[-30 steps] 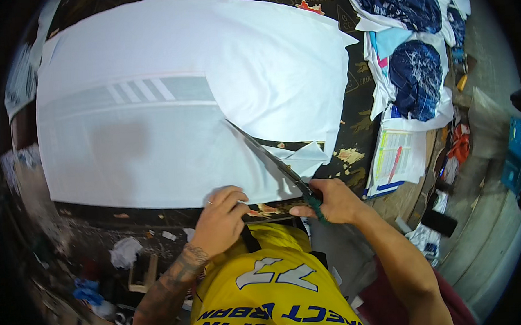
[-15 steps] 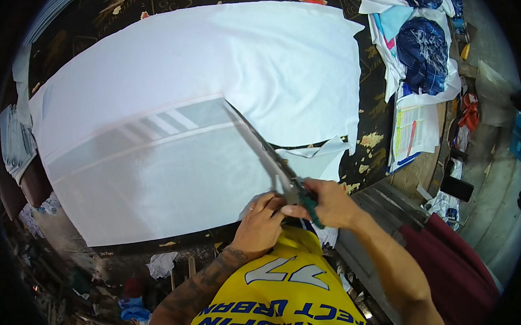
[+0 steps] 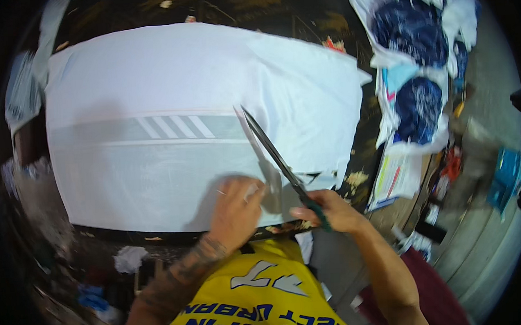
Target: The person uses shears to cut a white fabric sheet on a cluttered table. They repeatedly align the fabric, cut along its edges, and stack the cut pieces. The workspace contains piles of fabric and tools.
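Observation:
A large white cloth [image 3: 175,67] is spread over a dark table. Its near part is a pale grey panel [image 3: 127,180] with a band of white slanted stripes. My right hand [image 3: 335,211] grips long shears [image 3: 274,153] by their dark green handle, at the right of the panel. The blades point away from me over the cloth, their tips slightly apart beside the panel's far right corner. My left hand [image 3: 235,213] rests on the panel left of the shears, fingers loosely bent and somewhat blurred, with nothing visible in them. Cut edges of cloth show right of the blades.
Bundled white and navy garments [image 3: 418,109] lie along the right side, above papers [image 3: 398,177] with a red pen. Folded pale cloth [image 3: 24,94] sits at the far left. The dark table's front edge [image 3: 153,237] runs just before me. Maroon fabric [image 3: 429,294] hangs at lower right.
My left hand has moved up and left from the near edge onto the panel. The shears have shifted slightly right and their tips show apart. The whole view has tilted.

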`<state>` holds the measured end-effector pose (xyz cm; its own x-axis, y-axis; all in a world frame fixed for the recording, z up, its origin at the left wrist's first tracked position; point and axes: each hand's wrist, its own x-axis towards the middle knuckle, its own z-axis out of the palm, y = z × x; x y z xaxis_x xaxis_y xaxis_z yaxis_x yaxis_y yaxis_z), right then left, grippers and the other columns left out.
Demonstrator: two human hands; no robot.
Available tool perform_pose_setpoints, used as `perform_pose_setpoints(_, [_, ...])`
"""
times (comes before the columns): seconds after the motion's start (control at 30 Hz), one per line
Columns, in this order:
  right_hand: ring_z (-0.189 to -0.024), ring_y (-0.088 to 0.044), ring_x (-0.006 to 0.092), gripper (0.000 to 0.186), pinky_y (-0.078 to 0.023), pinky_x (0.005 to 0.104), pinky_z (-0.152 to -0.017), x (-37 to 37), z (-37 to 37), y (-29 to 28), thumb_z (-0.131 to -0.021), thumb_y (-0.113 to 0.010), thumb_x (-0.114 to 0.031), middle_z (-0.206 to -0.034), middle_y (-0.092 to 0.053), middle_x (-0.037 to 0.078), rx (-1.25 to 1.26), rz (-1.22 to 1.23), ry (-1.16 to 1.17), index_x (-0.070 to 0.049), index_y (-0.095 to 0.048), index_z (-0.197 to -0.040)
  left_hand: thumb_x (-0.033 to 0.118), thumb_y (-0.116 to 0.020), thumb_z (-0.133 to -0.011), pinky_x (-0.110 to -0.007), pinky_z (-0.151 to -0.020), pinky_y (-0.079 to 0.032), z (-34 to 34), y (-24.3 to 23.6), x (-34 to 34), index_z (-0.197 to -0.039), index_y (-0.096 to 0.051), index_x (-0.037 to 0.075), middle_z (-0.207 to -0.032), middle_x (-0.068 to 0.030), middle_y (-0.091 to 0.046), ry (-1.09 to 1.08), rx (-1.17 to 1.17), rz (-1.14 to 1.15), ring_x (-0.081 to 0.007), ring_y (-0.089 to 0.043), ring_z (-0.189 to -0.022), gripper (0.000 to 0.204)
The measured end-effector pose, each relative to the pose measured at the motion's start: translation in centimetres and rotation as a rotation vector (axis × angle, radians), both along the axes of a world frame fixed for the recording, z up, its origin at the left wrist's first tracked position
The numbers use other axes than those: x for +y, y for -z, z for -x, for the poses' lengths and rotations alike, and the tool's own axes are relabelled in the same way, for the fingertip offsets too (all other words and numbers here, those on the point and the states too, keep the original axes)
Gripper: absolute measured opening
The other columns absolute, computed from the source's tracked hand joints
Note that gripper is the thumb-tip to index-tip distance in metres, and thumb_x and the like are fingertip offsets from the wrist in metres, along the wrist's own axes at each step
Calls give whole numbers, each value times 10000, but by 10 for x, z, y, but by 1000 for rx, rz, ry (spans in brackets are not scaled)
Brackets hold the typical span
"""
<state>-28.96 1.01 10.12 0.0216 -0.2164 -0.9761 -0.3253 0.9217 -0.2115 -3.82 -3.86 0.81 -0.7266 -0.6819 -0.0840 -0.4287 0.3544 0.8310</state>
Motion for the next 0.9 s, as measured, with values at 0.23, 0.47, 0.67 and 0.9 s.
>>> perform_pose_setpoints(0.23, [-757, -618, 265, 688, -494, 432, -741, -111, 110, 19, -896, -759, -715, -768, -646, 115, 29, 337, -795, -46, -682, -1041, 269, -688, -822, -528, -1090, -361, 8, 22, -52, -1331, -633, 62, -1377, -90, -595, -183, -166, 561, -269, -536, -1299, 552])
perform_pose_setpoints(0.47, [-695, -526, 203, 673, -429, 390, -663, -188, 104, 41, -782, -905, -654, -686, -548, 49, 40, 302, -1026, -28, -660, -816, 294, -668, -826, -513, -1106, -382, 8, 25, -42, -1310, -666, 77, -1377, -69, -612, -157, -272, 503, -249, -538, -1316, 530])
perform_pose_setpoints(0.67, [-710, -586, 228, 732, -481, 402, -683, -200, 70, 38, -756, -885, -714, -698, -604, 71, 23, 303, -1019, -9, -692, -800, 322, -708, -809, -489, -1114, -396, 7, 23, -44, -1308, -680, 93, -1395, -43, -616, -147, -275, 487, -232, -541, -1327, 550])
perform_pose_setpoints(0.9, [-658, -514, 162, 678, -438, 371, -622, -229, 22, 33, -781, -896, -658, -652, -541, 28, 69, 327, -1103, -38, -630, -720, 344, -748, -784, -478, -1085, -404, 3, 26, -45, -1320, -639, 102, -1393, -46, -596, -144, -234, 466, -238, -527, -1339, 599])
